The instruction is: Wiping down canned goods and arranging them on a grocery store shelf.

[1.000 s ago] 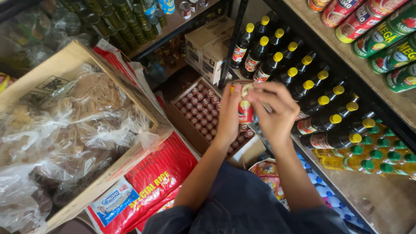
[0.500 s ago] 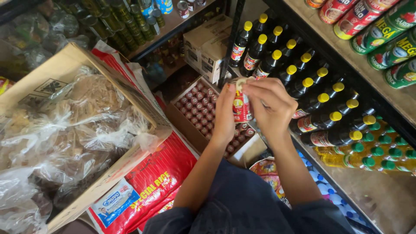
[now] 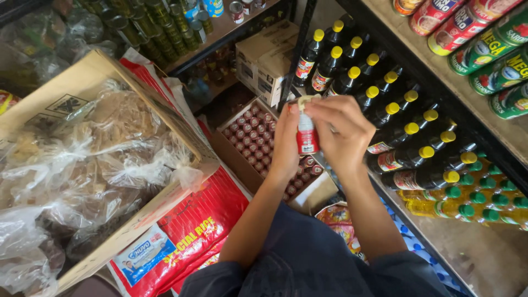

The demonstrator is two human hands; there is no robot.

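Observation:
My left hand grips a small bottle with a red label, held upright above an open cardboard box of red-capped bottles. Over the bottle's top sits my right hand, with its fingers around a pale scrap at the neck. Both hands hover just in front of the rows of dark bottles with yellow caps on the shelf.
A big cardboard box of plastic-bagged goods fills the left. Red rice sacks lie below it. Green-capped yellow bottles and cans line the right shelves; jars and a closed carton sit at the top.
The bottle has risen slightly and turned more upright between my hands. My right hand has shifted onto its top.

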